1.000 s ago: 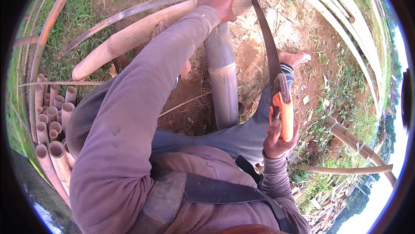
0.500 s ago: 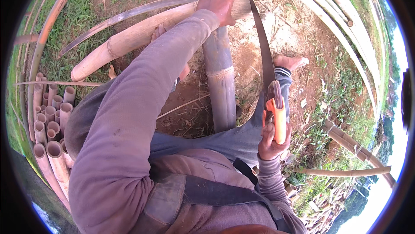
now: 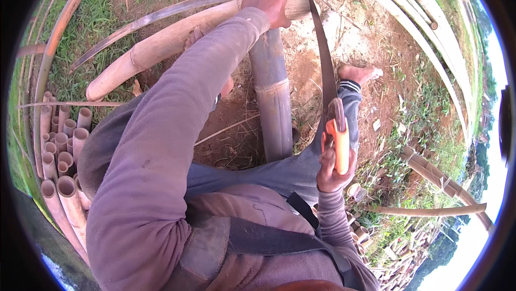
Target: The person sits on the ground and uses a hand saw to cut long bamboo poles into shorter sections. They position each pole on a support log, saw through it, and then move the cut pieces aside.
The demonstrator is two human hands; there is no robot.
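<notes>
Head view: the left hand (image 3: 267, 6) has its fingers wrapped over a pale bamboo pole (image 3: 166, 42), clamped close to its right end, where the pole crosses a thick grey bamboo culm (image 3: 272, 94). The right hand (image 3: 335, 175) has its fingers closed around the orange handle of a curved handsaw (image 3: 328, 70). The blade points up and passes across the pole's right end; whether its teeth touch, I cannot tell. A split bamboo strip (image 3: 156, 20) lies just beyond the pole.
</notes>
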